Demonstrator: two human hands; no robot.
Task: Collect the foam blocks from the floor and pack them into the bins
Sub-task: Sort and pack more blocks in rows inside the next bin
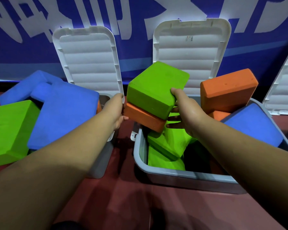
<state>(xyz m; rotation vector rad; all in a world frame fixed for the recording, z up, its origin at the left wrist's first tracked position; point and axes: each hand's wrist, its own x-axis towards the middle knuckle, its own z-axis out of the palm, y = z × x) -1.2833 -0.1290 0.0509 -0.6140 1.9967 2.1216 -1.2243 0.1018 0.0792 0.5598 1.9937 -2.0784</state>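
Observation:
I hold a stack of two foam blocks between my hands, above the gap between two grey bins. A green block [155, 87] lies on top of an orange block [144, 117]. My left hand [117, 110] presses against their left side, its thumb under the orange block's corner. My right hand [184, 112] grips the right side, thumb on the green block. The right bin [165, 174] holds green blocks [166, 146], an orange block [228, 92] and a blue block [253, 123]. The left bin [100, 165] is heaped with blue blocks [65, 113] and a green block [8, 130].
Both bins' white lids [90, 58] [191, 53] stand open, leaning against a blue banner wall. A third white lid [284, 83] shows at the right edge. The floor [140, 205] is dark red, with a narrow strip between the bins.

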